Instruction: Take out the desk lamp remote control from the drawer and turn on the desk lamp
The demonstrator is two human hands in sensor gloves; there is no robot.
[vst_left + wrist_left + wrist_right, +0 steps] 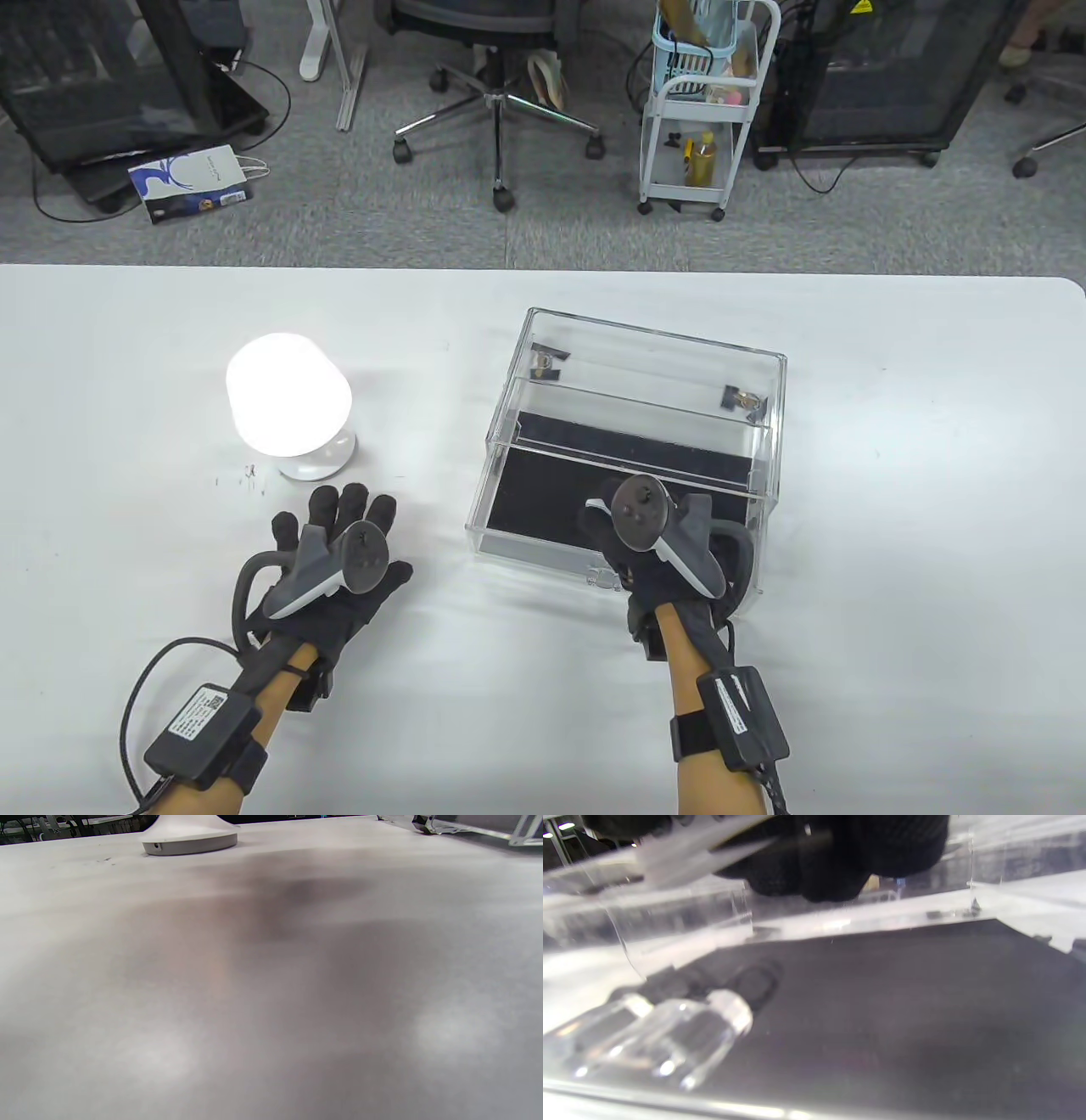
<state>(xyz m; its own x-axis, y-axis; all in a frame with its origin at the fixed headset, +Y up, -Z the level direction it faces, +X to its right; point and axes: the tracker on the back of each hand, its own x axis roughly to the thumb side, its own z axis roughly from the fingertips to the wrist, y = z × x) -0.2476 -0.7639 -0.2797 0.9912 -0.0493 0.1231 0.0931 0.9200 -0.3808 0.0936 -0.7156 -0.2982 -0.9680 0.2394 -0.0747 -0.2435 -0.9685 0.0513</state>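
The desk lamp [288, 406] stands lit on the white table [891, 509], left of centre; its base also shows in the left wrist view [188, 838]. My left hand [339, 552] lies flat on the table just in front of the lamp, fingers spread, holding nothing. The clear acrylic drawer box [645, 407] stands at centre right, its black-lined drawer [543, 501] pulled out toward me. My right hand [653, 543] is over the drawer's front part. In the right wrist view its fingers [831, 861] are curled above the black lining [903, 1005]. I see no remote control clearly.
The drawer's clear knob [670, 1043] sits on its front wall, near my right hand. A corner of the box shows in the left wrist view [466, 825]. Beyond the table's far edge are an office chair [501, 93] and a white trolley [696, 127].
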